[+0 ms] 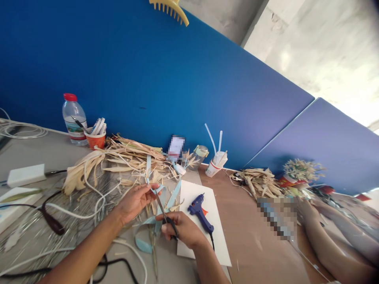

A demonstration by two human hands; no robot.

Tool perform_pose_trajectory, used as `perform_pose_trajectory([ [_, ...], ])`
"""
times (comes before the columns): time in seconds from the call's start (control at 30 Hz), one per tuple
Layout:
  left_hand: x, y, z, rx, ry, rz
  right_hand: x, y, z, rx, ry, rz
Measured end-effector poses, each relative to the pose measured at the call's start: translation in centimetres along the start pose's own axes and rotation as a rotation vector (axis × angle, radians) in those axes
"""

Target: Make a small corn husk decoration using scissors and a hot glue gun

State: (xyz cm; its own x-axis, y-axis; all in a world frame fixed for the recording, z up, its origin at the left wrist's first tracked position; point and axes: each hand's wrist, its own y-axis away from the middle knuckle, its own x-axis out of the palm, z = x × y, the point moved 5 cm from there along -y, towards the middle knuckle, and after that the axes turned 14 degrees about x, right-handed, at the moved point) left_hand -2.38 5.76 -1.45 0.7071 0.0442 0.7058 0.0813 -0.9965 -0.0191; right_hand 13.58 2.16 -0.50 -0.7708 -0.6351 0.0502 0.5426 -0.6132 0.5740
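Note:
My left hand pinches a light blue ribbon between thumb and fingers. Loops of the ribbon hang down around both hands, and one end rises above my fingertips. In my right hand is a pair of scissors with dark handles, their blades pointing up to the ribbon at my left fingertips. Whether the blades are parted is too fine to tell. Just right of my right hand, a blue glue gun lies on a white sheet. A thin stem is seen below the hands.
Dried corn husks spread along the blue partition. Behind them stand a bottle, an orange cup, a phone, a jar and a straw cup. Cables and thin wires cover the left side. Another person's arms reach in at right.

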Motion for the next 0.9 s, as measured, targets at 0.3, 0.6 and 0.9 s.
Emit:
perform_pose_trajectory([
  [0.3,0.46,0.27,-0.11,-0.031,0.036,0.044,-0.16,-0.13,-0.23,-0.033,-0.004,0.009],
  [0.6,0.26,0.06,0.04,-0.03,0.03,0.059,0.04,-0.2,-0.18,-0.049,0.006,-0.002],
  [0.9,0.62,0.28,-0.02,-0.082,0.047,0.113,0.25,-0.18,0.09,-0.056,-0.001,-0.06],
])
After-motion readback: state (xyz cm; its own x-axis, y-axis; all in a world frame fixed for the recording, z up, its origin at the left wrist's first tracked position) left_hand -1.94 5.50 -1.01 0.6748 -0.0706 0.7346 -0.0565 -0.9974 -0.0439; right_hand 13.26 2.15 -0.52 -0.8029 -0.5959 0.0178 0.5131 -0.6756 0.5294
